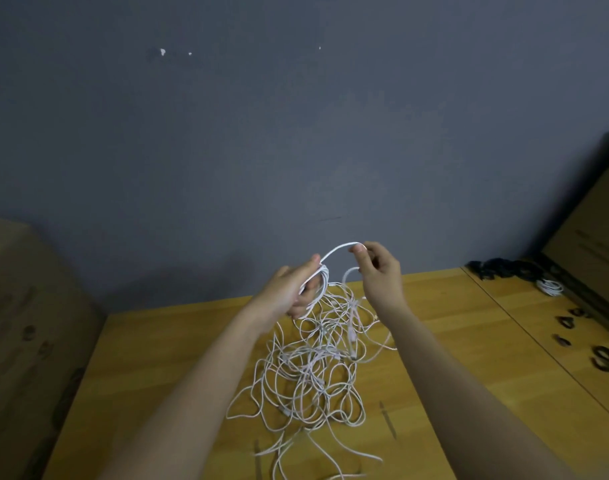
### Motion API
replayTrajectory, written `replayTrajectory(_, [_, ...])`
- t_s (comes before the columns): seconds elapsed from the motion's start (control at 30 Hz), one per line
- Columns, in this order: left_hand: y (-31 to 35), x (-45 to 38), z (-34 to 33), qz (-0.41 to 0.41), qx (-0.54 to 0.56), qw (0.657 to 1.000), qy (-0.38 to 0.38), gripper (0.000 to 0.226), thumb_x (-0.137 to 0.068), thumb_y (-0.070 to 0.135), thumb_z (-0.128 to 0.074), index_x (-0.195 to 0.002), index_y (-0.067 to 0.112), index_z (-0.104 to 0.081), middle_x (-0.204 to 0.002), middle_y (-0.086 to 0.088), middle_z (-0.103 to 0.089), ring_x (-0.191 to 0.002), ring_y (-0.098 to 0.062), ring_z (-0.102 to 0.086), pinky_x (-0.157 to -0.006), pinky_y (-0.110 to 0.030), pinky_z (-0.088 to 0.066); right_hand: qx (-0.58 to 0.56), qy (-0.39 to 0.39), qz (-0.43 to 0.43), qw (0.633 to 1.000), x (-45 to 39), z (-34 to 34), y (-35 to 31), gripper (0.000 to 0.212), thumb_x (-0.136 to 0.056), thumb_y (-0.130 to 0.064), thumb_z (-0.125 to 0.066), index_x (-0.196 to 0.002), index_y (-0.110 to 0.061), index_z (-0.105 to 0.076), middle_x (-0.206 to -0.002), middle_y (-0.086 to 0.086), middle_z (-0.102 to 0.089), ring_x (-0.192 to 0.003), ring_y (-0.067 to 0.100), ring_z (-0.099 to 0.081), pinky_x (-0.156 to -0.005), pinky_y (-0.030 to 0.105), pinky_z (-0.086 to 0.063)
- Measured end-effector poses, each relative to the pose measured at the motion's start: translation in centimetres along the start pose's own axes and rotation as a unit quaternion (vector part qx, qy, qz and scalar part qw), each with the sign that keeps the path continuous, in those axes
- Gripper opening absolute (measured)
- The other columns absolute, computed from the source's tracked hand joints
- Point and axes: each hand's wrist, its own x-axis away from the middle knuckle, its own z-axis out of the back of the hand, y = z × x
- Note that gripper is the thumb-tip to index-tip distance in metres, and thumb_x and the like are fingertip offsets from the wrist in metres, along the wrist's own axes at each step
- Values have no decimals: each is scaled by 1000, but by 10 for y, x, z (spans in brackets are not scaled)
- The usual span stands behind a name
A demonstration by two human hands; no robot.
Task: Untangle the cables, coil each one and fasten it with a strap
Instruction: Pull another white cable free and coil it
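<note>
A big tangle of thin white cables (313, 372) lies on the wooden table (157, 358) and rises toward my hands. My left hand (292, 289) holds a small coil of white cable (318, 284) raised above the pile, fingers curled round its loops. My right hand (379, 268) pinches the same cable a little to the right, between thumb and fingertips. A short arc of cable (341, 248) spans the gap between the two hands. Strands hang from both hands down into the tangle.
A heap of black straps (504, 268) and a coiled white cable (549, 286) lie at the table's far right, with several loose black straps (604, 358) nearer. A cardboard box (594, 237) stands right, another (26, 323) left. A grey wall is behind.
</note>
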Motion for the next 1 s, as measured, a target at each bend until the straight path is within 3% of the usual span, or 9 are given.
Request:
replayTrajectory(0.1, [8,3,2,-9,62,997,-48,43,-86,51,-43,-54,23,-40,-38,7,-21,-32,-8,-14,-43,-26,-13,33,-37,-15,999,-3,6,5,23,-94,-38,-56,-78,-24,-67,-55,-14,-43,-51,3,-37,-51,13,-34])
replayTrajectory(0.17, [13,3,2,-1,120,990,-79,43,-84,49,-44,-50,23,-41,-36,8,-20,-30,-6,-14,-40,-24,-13,50,-84,-35,995,-7,7,10,28,-95,-36,-52,-75,-23,-66,-64,-1,-51,-59,9,-46,-61,22,-41])
replayTrajectory(0.33, [20,-3,-6,-30,206,975,-80,33,-86,41,-42,-65,16,-36,-36,9,-23,-28,-2,-16,-34,-16,-19,42,-179,-87,979,1,-13,23,39,-102,-26,-39,-96,6,-61,-82,26,-59,-77,25,-54,-80,50,-47])
replayTrajectory(0.43, [18,-15,-7,-73,212,974,-28,26,-93,33,-42,-74,16,-38,-43,7,-31,-32,-5,-22,-40,-18,-28,126,-236,-93,959,18,-26,33,34,-103,-29,-38,-90,-9,-62,-77,8,-60,-67,15,-53,-70,31,-48])
replayTrajectory(0.5, [13,-25,-6,-97,153,983,42,25,-101,25,-40,-76,18,-36,-49,9,-40,-37,-6,-31,-48,-21,-32,179,-270,-90,942,31,-30,41,28,-103,-27,-39,-93,-15,-62,-75,-1,-58,-63,7,-51,-61,16,-42])
replayTrajectory(0.67, [-10,-42,6,-159,-127,966,159,35,-102,26,-39,-71,12,-45,-60,-1,-50,-54,-11,-48,-65,-31,-43,255,-324,-47,910,54,-27,55,12,-99,-19,-45,-95,-18,-56,-75,-6,-56,-67,11,-52,-65,30,-42])
replayTrajectory(0.8, [-35,-47,21,-39,-364,919,144,41,-101,39,-35,-115,1,-34,-103,-20,-59,-95,-33,-59,-80,-38,-43,251,-295,79,919,54,-28,43,13,-99,-18,-48,-94,-15,-60,-70,-18,-48,-62,-1,-46,-58,14,-32])
replayTrajectory(0.9, [-44,-42,28,-22,-485,869,94,26,-102,36,-34,-100,11,-29,-109,-21,-58,-98,-37,-58,-71,-37,-39,251,-285,106,919,48,-26,38,17,-98,-21,-52,-90,-14,-65,-74,-10,-54,-68,7,-47,-63,20,-35])
replayTrajectory(1.0, [-54,-42,34,4,-526,849,52,29,-100,41,-36,-98,13,-31,-107,-18,-58,-95,-34,-58,-71,-37,-41,265,-282,73,919,36,-16,40,18,-95,-27,-56,-89,-15,-68,-77,-4,-59,-70,9,-51,-65,26,-38])
